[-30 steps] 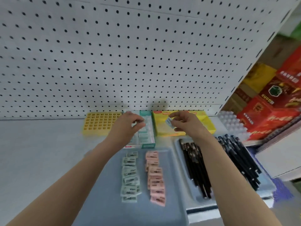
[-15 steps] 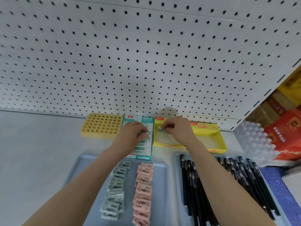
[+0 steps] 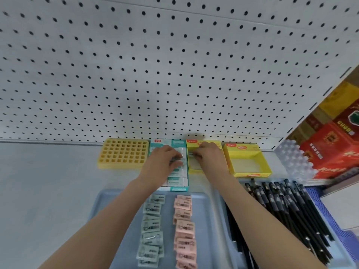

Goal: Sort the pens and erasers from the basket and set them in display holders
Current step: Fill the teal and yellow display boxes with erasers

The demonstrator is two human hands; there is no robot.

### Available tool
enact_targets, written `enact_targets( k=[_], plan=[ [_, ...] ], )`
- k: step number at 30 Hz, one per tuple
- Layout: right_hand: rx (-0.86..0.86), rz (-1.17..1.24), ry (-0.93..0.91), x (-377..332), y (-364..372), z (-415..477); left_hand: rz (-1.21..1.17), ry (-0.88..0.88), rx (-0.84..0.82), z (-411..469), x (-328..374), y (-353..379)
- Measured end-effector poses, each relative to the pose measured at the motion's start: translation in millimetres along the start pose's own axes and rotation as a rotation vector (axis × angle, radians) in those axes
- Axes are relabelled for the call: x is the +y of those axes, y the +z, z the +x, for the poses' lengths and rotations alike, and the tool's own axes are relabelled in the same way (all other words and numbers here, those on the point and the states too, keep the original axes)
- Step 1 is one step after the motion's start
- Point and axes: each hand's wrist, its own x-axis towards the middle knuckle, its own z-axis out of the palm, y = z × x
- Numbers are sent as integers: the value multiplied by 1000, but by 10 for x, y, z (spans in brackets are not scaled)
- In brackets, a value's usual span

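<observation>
My left grip (image 3: 163,162) is over the teal box (image 3: 175,189), fingertips on its packed erasers (image 3: 176,181); can't tell if pinching or just touching. My right grip (image 3: 209,160) pinches a small eraser (image 3: 191,154) at the left edge of the yellow box (image 3: 194,170). Grey erasers (image 3: 151,228) and pink erasers (image 3: 184,228) sit in rows on the tray (image 3: 108,200), black pens (image 3: 281,206) to the right.

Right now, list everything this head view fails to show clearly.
- Head view: whether the left hand grips an eraser in the teal display box. Its own fingers cover the spot, and they are blurred.
- Head view: what the right hand holds over the yellow display box beside the teal one. It is too small and blurred.
- Black pens: lower ends cut off by the bottom edge, some hidden behind the right forearm.
- Pink erasers: print blurred.
</observation>
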Motion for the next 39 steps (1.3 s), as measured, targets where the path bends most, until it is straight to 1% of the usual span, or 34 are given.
enact_targets(
  k=[3,4,5,6,8,9,10,12,14,16,19,23,26,30,35,37,39],
  plan=[
    [-35,-39,73,-24,-48,-2,-24,16,-10,0,-23,-4],
    [-17,10,113,-39,-95,-13,-29,24,-10,3,-22,-10],
    [6,143,171,-63,-160,-34,-47,28,-6,5,-6,-20],
    [13,351,236,-87,-224,-60,-76,28,2,5,27,-36],
    [-95,789,356,-149,-346,-126,-126,49,18,18,127,-61],
    [-159,923,383,-155,-380,-165,-140,71,19,35,182,-58],
    [-180,978,396,-127,-404,-194,-149,91,16,57,233,-45],
    [-108,1001,444,-1,-464,-225,-119,99,-10,106,294,-8],
    [-48,1032,511,197,-503,-254,-5,87,-48,147,282,45],
    [-79,1071,540,347,-521,-292,84,92,-78,154,244,89],
    [-109,999,502,420,-500,-294,120,113,-77,127,206,126],
    [-109,865,438,406,-494,-218,91,125,-70,106,144,117],
    [-93,821,440,396,-465,-164,77,136,-61,94,115,119],
    [-126,750,430,242,-320,-127,54,133,-31,73,103,125],
    [-200,345,271,143,-255,-59,46,153,-19,76,121,95],
    [-243,246,250,154,-233,-44,41,154,-19,74,117,94],
    [-251,196,249,141,-206,-33,38,150,-20,62,109,99]
  ],
)
